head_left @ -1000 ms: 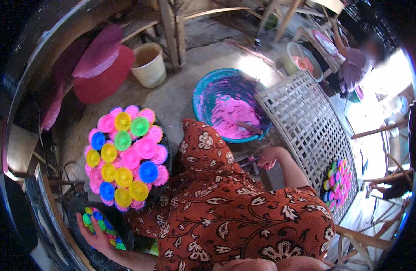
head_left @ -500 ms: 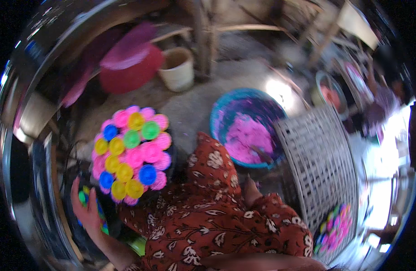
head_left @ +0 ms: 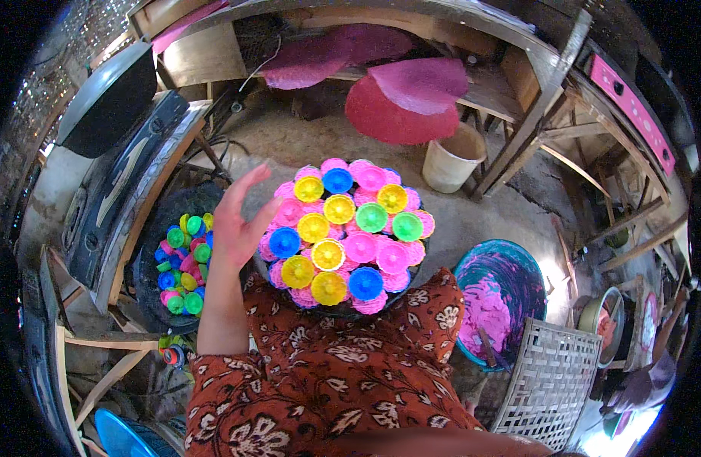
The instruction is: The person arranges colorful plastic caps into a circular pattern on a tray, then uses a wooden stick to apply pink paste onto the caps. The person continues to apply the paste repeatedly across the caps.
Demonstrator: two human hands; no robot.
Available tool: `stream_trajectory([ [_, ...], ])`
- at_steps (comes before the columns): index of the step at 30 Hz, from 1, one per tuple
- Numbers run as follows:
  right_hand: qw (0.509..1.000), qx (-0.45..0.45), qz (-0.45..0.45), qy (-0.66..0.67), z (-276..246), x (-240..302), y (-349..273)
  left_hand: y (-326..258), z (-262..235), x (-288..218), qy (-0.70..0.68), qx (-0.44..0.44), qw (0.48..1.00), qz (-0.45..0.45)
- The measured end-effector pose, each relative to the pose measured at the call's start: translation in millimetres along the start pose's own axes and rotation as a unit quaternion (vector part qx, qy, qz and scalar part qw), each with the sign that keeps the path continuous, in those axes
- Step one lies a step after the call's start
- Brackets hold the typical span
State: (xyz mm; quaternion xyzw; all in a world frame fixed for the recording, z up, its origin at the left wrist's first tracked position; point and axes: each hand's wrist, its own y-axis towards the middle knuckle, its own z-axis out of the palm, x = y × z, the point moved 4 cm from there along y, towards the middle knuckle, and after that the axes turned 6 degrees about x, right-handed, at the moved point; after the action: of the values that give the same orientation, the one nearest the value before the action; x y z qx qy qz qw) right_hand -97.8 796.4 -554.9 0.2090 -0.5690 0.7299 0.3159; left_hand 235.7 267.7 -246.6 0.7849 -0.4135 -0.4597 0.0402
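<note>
Hovering left hand (head_left: 240, 221), fingers (head_left: 247, 183) spread wide, empty, beside bowl of coloured cups (head_left: 346, 236).

The left hand (head_left: 240, 221) is raised with fingers spread, empty, just beside a round tray (head_left: 320, 308) heaped with pink, yellow, blue and green cups. A dark basket (head_left: 148, 255) of smaller coloured cups lies left of it; a pink-stained tub (head_left: 533, 266) sits right

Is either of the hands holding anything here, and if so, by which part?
Nothing is held. The left hand is raised with open, spread fingers beside the round tray of coloured moulds, apparently clear of it. The right hand is not in view.
</note>
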Motion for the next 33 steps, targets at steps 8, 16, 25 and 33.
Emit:
stream_trajectory([
  [8,0.993,0.114,0.0,-0.027,43.3,38.1,-80.3,38.5,56.2,-5.3,-0.656,0.199,0.721,-0.106],
  [16,0.854,0.485,0.091,-0.166,236.1,20.2,-163.4,75.4,131.0,-71.3,-0.838,0.314,0.431,-0.117],
  [25,0.713,0.555,0.158,-0.399,371.4,29.8,-200.8,96.3,101.9,1.0,-0.873,0.125,0.465,-0.081],
  [33,0.67,0.507,0.133,-0.526,392.6,46.5,-195.2,84.6,137.4,51.5,-0.901,0.074,0.417,-0.093],
])
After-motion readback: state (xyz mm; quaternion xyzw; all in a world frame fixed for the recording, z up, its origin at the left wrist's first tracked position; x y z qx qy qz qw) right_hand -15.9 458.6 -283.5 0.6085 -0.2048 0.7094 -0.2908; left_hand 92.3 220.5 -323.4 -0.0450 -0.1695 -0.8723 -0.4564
